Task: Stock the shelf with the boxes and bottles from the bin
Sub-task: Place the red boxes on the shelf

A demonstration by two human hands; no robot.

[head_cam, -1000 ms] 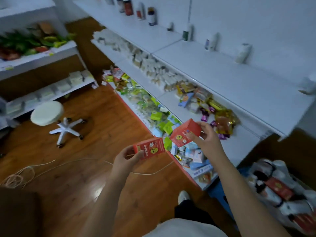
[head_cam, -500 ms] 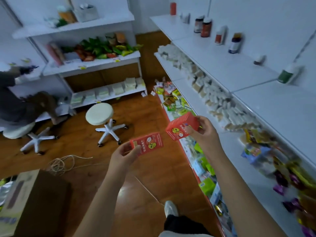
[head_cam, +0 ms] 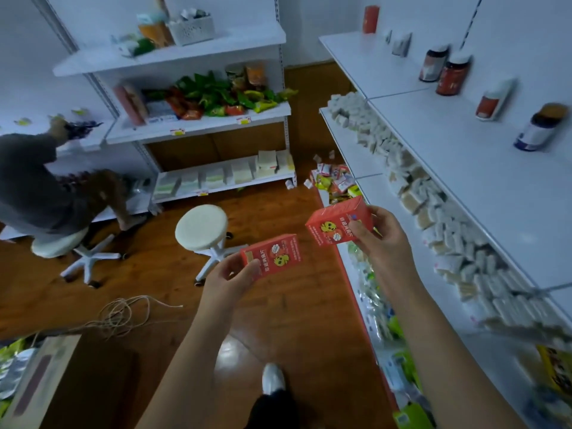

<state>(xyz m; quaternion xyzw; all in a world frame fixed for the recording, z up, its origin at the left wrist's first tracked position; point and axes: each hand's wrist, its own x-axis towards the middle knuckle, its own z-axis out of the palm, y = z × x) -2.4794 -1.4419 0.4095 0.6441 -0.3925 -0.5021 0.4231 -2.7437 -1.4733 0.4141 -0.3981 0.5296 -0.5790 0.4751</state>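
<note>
Reaching forward from the bottom of the frame, both forearms rise toward centre. The left hand [head_cam: 229,281] pinches one red box [head_cam: 272,256] by its lower corner; the right hand [head_cam: 382,239], slightly higher, clamps a second red box [head_cam: 339,223], tilted, beside the shelf [head_cam: 464,156] at right.

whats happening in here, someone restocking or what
A person is stocking shelves and holds a red box in each hand: the left hand grips one red box, the right hand another, both in the air beside the white shelf with bottles on top. Neither box is placed yet. A second person works at the far shelves.
</note>
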